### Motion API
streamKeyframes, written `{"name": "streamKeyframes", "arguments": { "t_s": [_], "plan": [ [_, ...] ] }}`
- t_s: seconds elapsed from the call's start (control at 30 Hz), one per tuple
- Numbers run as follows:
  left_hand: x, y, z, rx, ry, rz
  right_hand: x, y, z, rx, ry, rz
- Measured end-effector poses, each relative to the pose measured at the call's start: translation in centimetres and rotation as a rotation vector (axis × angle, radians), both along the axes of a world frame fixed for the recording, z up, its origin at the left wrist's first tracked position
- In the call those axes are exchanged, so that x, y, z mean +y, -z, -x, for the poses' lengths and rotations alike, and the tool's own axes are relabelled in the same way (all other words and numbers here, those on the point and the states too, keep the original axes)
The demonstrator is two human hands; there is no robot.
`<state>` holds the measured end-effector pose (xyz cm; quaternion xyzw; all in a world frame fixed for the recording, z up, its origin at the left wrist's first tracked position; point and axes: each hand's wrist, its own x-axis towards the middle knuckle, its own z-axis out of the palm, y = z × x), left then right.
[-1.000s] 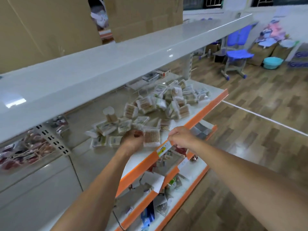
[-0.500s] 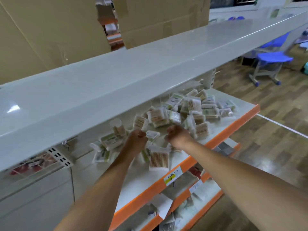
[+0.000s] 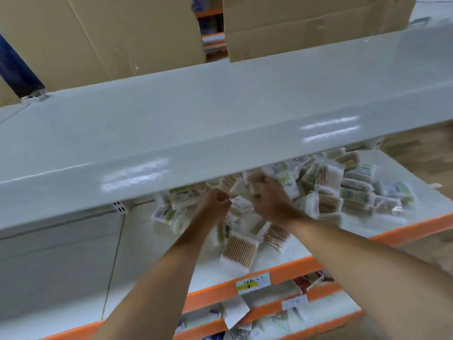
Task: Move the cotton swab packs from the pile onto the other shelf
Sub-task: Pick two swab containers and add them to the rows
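Hands have moved from the shelf's front edge deeper into the heap of clear plastic cotton swab packs point(image 3: 328, 192) on the white orange-edged shelf point(image 3: 306, 263). The left hand point(image 3: 215, 201) now pinches the corner of one small pack, fingers curled; the right hand point(image 3: 268, 197) is curled round what seems to be another pack, though blur makes that uncertain. One pack point(image 3: 239, 249) lies apart, nearer the edge. Picking has begun; the glossy grey upper shelf point(image 3: 220, 123) holds no packs.
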<state>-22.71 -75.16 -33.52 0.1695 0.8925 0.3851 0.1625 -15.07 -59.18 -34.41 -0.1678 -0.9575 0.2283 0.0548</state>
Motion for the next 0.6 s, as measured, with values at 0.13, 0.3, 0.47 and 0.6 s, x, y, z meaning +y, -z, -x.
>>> {"name": "streamKeyframes", "arguments": {
  "t_s": [0.13, 0.3, 0.47, 0.6],
  "plan": [
    [-0.2, 0.0, -0.7, 0.012, -0.040, -0.058, 1.4, 0.9, 0.7, -0.057, -0.083, -0.177],
    [-1.6, -0.3, -0.7, 0.044, -0.141, -0.083, 2.5, 1.9, 1.9, -0.136, -0.220, -0.474],
    [-2.9, -0.8, -0.6, 0.086, -0.259, -0.092, 2.4, 2.3, 2.0, 0.031, -0.221, -0.613],
    [-4.4, -0.6, -0.7, 0.046, -0.306, -0.131, 2.2, 2.3, 2.0, 0.032, -0.243, -0.602]
  ]
}}
